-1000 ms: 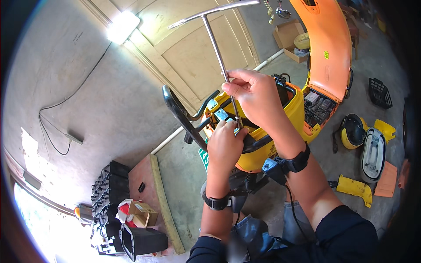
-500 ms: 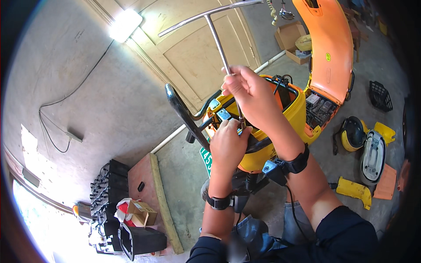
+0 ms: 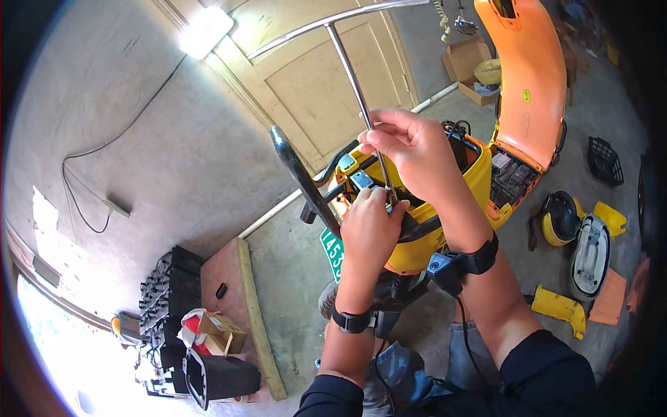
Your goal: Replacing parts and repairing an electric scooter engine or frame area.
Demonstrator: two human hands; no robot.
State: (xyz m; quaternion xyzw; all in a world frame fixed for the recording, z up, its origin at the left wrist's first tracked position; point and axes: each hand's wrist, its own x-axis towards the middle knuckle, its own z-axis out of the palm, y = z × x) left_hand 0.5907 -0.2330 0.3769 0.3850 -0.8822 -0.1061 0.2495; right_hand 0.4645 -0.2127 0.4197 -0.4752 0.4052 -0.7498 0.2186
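A long chrome T-handle wrench slants down into the rear of a yellow and orange scooter, its crossbar at the top. My right hand pinches the shaft about midway, thumb and fingertips closed around it. At the wrench's lower end, my left hand is closed, with thumb and forefinger on either side of the socket end. What that end sits on is hidden by my left fingers. A black grab rail curves up to the left of both hands, beside the silver bracket.
An orange seat panel stands raised at the back right. On the floor at right lie a yellow helmet, yellow panels and a black basket. Black batteries and a black bin stand at the lower left.
The wrench's crossbar has turned slightly. My right fingers look straighter on the shaft, while my left hand keeps its place at the lower end. The whole view has shifted a little.
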